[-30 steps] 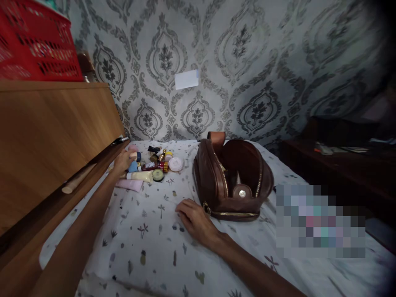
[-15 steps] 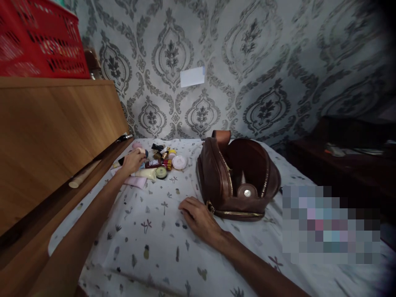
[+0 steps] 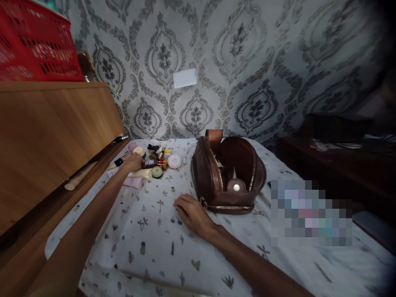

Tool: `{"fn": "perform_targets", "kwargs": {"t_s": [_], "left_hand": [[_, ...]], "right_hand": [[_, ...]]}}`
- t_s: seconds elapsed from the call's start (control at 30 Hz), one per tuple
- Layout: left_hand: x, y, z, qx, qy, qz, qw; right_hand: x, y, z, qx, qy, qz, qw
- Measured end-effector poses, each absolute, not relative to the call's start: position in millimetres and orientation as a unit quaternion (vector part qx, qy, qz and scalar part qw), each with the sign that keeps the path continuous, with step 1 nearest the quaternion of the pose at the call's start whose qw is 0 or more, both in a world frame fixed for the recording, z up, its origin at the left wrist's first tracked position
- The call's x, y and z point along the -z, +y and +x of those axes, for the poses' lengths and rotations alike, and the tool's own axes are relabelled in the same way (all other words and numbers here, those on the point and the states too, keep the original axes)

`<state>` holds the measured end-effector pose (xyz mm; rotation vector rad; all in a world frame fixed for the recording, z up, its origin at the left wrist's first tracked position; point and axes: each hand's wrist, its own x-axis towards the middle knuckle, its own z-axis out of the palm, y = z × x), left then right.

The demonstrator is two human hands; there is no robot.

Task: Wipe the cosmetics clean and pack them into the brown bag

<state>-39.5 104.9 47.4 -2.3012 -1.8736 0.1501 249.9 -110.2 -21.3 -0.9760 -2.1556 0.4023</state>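
Note:
My left hand (image 3: 133,163) reaches into a cluster of cosmetics on the patterned sheet. Its fingertips are blurred and partly hidden, so any grip cannot be made out. Just beyond it sits a round peach-coloured jar (image 3: 140,152). Beside the fingers lies a dark red bottle (image 3: 150,163) with a red and gold cap. A cream tube (image 3: 142,173), a pink tube (image 3: 132,182), a green-topped jar (image 3: 157,172) and a white compact (image 3: 175,161) lie around it. My right hand (image 3: 193,214) rests on the sheet, fingers loosely extended, holding nothing, near an unzipped brown leather bag (image 3: 206,173).
A wooden cabinet (image 3: 62,136) flanks the left side, with a red basket (image 3: 37,45) on top. A beige stick-like item (image 3: 78,177) lies along its ledge. The patterned wall (image 3: 204,95) stands behind. At right are a blurred-out patch (image 3: 309,214) and dark furniture (image 3: 309,156).
The view has turned slightly right, shifting everything left. My left hand has drawn back a little from the peach jar, which now shows more fully. My right hand stays resting on the sheet.

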Motion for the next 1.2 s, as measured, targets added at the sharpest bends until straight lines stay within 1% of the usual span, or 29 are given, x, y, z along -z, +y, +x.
{"fn": "perform_targets", "kwargs": {"t_s": [0.27,0.53,0.67,0.73,0.83,0.9,0.97,1.0,1.07,1.13,1.2], "left_hand": [[-55.5,81.2,-31.8,0.004,-0.646,-0.758,0.084],[-97.4,71.9,-35.0,0.076,-0.622,-0.778,0.041],[-114.9,58.2,-33.1,0.135,-0.608,-0.781,0.053],[-121.3,49.6,-32.1,0.186,-0.595,-0.780,0.049],[-125.2,36.5,-26.7,0.251,-0.538,-0.804,-0.031],[-122.2,27.9,-18.8,0.233,-0.486,-0.835,-0.108],[-116.1,20.3,-9.3,0.179,-0.452,-0.863,-0.135],[-113.2,17.3,-5.1,0.155,-0.452,-0.870,-0.120],[-110.2,13.3,0.5,0.123,-0.489,-0.862,-0.046],[-112.6,12.0,1.0,0.116,-0.547,-0.828,0.045],[-118.2,11.9,-2.4,0.120,-0.582,-0.797,0.107]], "right_hand": [[19.4,-111.2,249.4,-0.147,-0.843,-0.383,0.349],[19.1,-112.5,250.6,-0.147,-0.844,-0.382,0.347],[18.4,-112.4,250.4,-0.150,-0.844,-0.387,0.340],[18.6,-112.3,250.3,-0.151,-0.843,-0.387,0.340],[19.2,-112.4,250.3,-0.153,-0.844,-0.381,0.345],[19.3,-112.5,250.5,-0.153,-0.844,-0.378,0.348],[19.4,-112.6,250.6,-0.152,-0.844,-0.377,0.350],[19.4,-112.7,250.7,-0.152,-0.844,-0.376,0.350],[19.4,-112.9,250.8,-0.151,-0.846,-0.375,0.348],[19.2,-113.3,250.7,-0.149,-0.847,-0.375,0.345],[18.5,-113.7,250.5,-0.148,-0.847,-0.377,0.343]]}}
